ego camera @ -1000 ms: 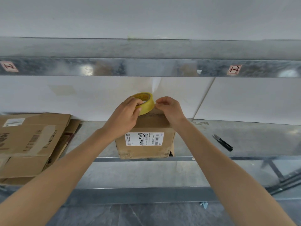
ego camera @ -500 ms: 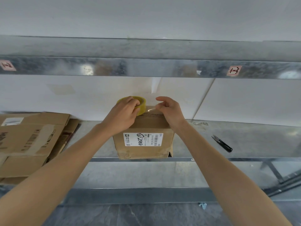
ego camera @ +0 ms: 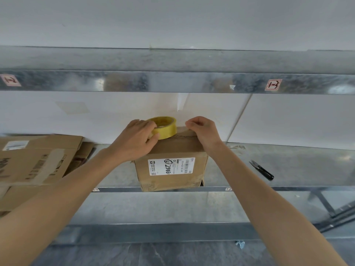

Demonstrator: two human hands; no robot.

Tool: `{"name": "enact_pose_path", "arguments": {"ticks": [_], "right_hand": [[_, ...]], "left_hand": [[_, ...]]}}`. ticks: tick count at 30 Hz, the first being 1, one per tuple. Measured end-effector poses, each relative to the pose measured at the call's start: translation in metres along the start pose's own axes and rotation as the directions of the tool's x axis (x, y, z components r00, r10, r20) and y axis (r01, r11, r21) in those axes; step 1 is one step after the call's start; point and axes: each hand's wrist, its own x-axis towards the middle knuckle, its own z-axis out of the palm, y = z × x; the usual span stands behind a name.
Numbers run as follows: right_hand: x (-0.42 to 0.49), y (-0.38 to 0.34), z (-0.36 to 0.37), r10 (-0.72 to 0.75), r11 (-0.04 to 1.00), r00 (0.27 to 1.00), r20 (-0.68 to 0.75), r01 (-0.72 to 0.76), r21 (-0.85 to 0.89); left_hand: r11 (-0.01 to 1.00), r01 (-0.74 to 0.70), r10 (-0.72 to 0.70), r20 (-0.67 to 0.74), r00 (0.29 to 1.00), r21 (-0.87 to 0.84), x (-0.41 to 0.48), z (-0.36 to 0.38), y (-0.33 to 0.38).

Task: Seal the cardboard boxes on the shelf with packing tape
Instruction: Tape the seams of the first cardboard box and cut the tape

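Two bare hands work at the far top edge of a cardboard box (ego camera: 172, 166) that stands at the front lip of the metal shelf (ego camera: 288, 166), its white label (ego camera: 171, 167) facing the camera. The left hand (ego camera: 137, 140) has its grip closed round the yellow tape roll (ego camera: 166, 127), which lies nearly flat on the box top with its hollow facing up. The right hand (ego camera: 203, 131) is curled at the same edge just to the right of the roll, thumb and forefinger drawn together. A pale strip seems to run from the roll to those fingers, but it is too faint to tell whether that grip holds a tape end.

Half a second ago the roll sat further left, mostly hidden behind the left hand; now it has come back toward the right and shows more fully. A second ago it stood tilted on edge, touching both hands. The box has not shifted.

Flattened cartons (ego camera: 38, 156) lie stacked at the left of the shelf, and black snips (ego camera: 262, 169) rest on it well to the right of the box
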Motion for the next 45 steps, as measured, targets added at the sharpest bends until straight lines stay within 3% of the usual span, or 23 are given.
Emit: {"name": "enact_pose_path", "arguments": {"ticks": [5,17,20,23,26,29,33,38,45], "right_hand": [[0.000,0.002,0.006,-0.015,1.000,1.000,-0.019,0.015,-0.026],[-0.007,0.010,0.017,-0.082,0.994,0.990,-0.112,0.073,-0.084],[-0.007,0.011,0.017,-0.100,0.991,0.985,-0.143,0.086,-0.098],[-0.005,0.011,0.013,-0.090,0.993,0.979,-0.183,0.073,-0.097],[-0.002,0.012,0.010,-0.046,0.998,0.969,-0.241,0.037,-0.043],[-0.001,0.012,0.007,0.061,0.996,0.962,-0.266,-0.043,0.072],[-0.003,0.008,-0.004,0.157,0.965,0.968,-0.194,-0.109,0.239],[-0.009,0.007,-0.024,0.164,0.986,0.972,-0.167,-0.157,0.060],[-0.014,0.018,-0.036,0.316,0.925,0.939,-0.135,-0.273,0.263]], "left_hand": [[0.999,-0.042,0.042,-0.066,0.997,-0.002,-0.001,-0.012,-0.003],[0.988,0.132,-0.129,-0.047,0.991,0.075,0.009,-0.031,-0.023],[0.981,0.193,-0.193,-0.046,0.980,-0.007,0.007,-0.031,-0.020],[0.953,0.230,-0.235,-0.005,0.972,-0.196,0.008,-0.030,-0.008],[0.918,0.239,-0.253,-0.002,0.967,-0.315,0.016,-0.034,0.006],[0.935,0.241,-0.247,0.009,0.969,-0.259,0.023,-0.033,0.012],[0.943,0.267,-0.263,0.048,0.964,-0.199,0.033,-0.030,0.010],[0.938,0.311,-0.299,0.100,0.949,-0.152,0.044,-0.027,0.011],[0.852,0.382,-0.346,0.163,0.924,-0.357,0.046,-0.017,0.016]]}}
